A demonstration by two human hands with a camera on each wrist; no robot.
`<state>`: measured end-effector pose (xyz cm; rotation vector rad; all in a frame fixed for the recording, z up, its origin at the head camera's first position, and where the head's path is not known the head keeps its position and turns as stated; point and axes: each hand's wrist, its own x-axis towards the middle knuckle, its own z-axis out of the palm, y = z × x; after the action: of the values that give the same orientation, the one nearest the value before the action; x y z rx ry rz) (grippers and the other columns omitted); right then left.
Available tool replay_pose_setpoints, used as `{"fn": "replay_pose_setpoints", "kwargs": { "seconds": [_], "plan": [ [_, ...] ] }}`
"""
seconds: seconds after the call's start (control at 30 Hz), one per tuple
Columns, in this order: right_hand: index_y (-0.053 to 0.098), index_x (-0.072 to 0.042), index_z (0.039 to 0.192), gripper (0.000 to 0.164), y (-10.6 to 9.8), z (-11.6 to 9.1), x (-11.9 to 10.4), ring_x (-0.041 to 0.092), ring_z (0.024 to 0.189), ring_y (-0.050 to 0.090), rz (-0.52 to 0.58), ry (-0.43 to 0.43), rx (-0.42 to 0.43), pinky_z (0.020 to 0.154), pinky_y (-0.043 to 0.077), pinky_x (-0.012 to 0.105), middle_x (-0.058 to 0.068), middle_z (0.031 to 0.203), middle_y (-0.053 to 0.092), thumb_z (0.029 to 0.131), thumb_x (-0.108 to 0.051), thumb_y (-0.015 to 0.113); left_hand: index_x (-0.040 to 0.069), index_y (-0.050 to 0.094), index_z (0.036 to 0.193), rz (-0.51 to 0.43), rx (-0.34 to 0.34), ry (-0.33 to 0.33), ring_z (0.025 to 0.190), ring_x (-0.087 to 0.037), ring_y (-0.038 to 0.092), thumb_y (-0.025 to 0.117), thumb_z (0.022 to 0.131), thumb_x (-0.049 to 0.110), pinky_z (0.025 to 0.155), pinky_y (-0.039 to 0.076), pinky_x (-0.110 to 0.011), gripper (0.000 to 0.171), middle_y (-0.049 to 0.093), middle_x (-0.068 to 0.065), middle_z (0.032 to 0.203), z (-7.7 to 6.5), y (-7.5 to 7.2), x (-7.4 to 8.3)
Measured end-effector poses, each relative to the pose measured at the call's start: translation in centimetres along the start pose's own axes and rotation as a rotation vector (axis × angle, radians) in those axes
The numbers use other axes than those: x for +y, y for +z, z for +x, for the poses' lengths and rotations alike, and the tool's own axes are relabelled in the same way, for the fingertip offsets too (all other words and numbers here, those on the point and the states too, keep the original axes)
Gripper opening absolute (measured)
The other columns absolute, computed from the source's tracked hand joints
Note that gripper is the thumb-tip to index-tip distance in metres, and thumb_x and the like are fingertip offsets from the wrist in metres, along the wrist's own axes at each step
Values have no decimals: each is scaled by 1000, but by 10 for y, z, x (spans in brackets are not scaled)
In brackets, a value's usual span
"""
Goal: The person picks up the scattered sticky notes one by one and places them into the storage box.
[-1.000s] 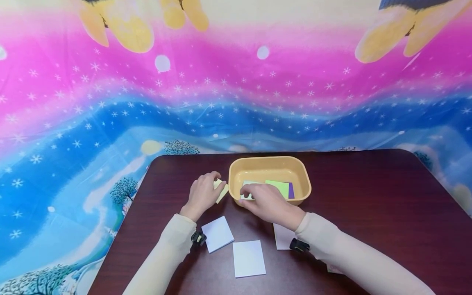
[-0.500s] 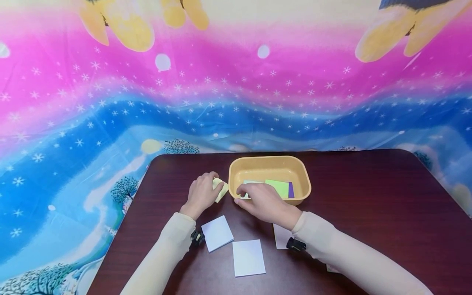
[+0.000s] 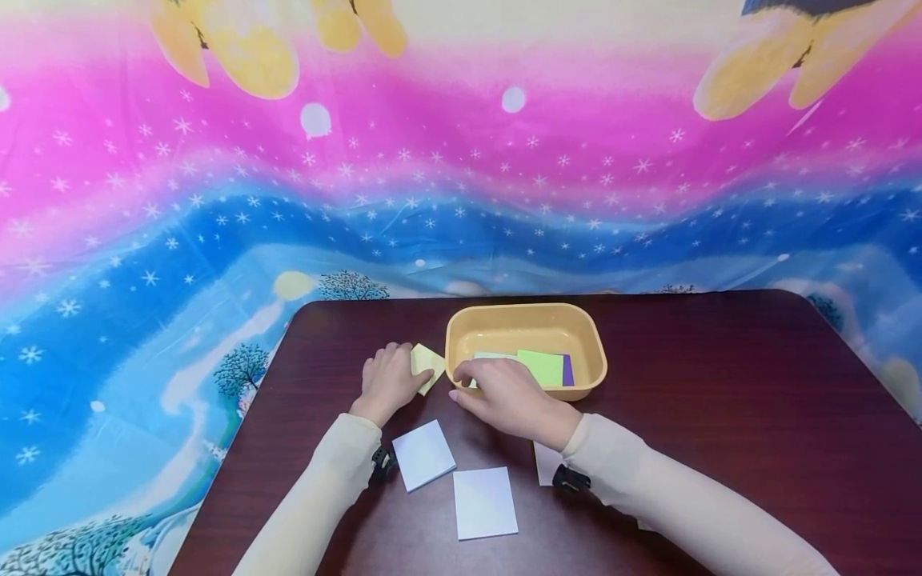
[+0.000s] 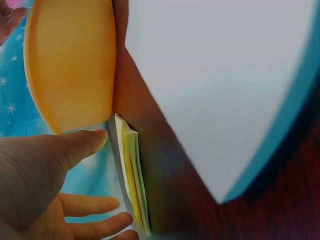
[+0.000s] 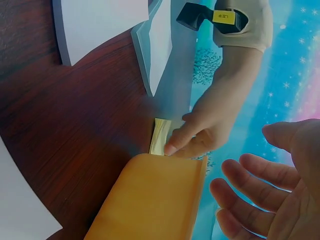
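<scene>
A small pale yellow paper pad point(image 3: 428, 370) lies on the table against the left end of the tan plastic basin point(image 3: 598, 352). My left hand point(image 3: 387, 382) is at the pad's left side, thumb and fingers spread apart. In the left wrist view, the pad's layered edge point(image 4: 132, 175) shows beside the fingertips, which do not close around it. Above the basin's front left corner hovers my right hand point(image 3: 513, 400), fingers loosely bent and holding nothing. Inside the basin, a lime green paper square point(image 3: 540, 368) overlaps a purple one point(image 3: 568, 370); a pale green one is mostly hidden by the right hand.
Two white square pads, one at the left point(image 3: 424, 455) and one in the middle point(image 3: 486, 503), lie nearer the person. Another pale square point(image 3: 546, 462) is partly under the right wrist. A patterned cloth point(image 3: 461, 160) hangs behind the dark table point(image 3: 720, 384).
My left hand has drawn slightly left and lower off the yellow pad, so more of the pad shows. The right hand has drifted a little left over the basin's rim.
</scene>
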<state>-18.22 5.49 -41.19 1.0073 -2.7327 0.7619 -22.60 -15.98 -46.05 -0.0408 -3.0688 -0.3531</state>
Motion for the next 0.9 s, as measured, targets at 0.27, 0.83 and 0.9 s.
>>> {"fn": "replay_pose_setpoints", "kwargs": {
  "seconds": [0.27, 0.83, 0.9],
  "plan": [
    [75, -11, 106, 22, 0, 1, -5, 18, 82, 72, 32, 9, -28, 72, 55, 33, 2, 94, 77, 94, -29, 72, 1, 70, 104, 65, -41, -28, 83, -28, 59, 81, 81, 51, 77, 50, -46, 57, 62, -12, 92, 0, 1, -2],
    [75, -13, 105, 22, 3, 3, -6, 17, 81, 71, 41, 32, -50, 72, 54, 31, 2, 95, 77, 95, -32, 71, -1, 69, 96, -3, -75, -44, 80, -28, 55, 86, 76, 48, 70, 49, -43, 55, 57, -15, 95, 0, -2, -5],
    [75, -13, 105, 21, 2, 3, -6, 17, 81, 71, 40, 31, -51, 72, 54, 32, 2, 94, 77, 95, -32, 71, -1, 69, 96, -9, -73, -48, 79, -28, 55, 87, 76, 48, 69, 48, -42, 56, 57, -15, 96, 1, -2, -5]
  ]
}}
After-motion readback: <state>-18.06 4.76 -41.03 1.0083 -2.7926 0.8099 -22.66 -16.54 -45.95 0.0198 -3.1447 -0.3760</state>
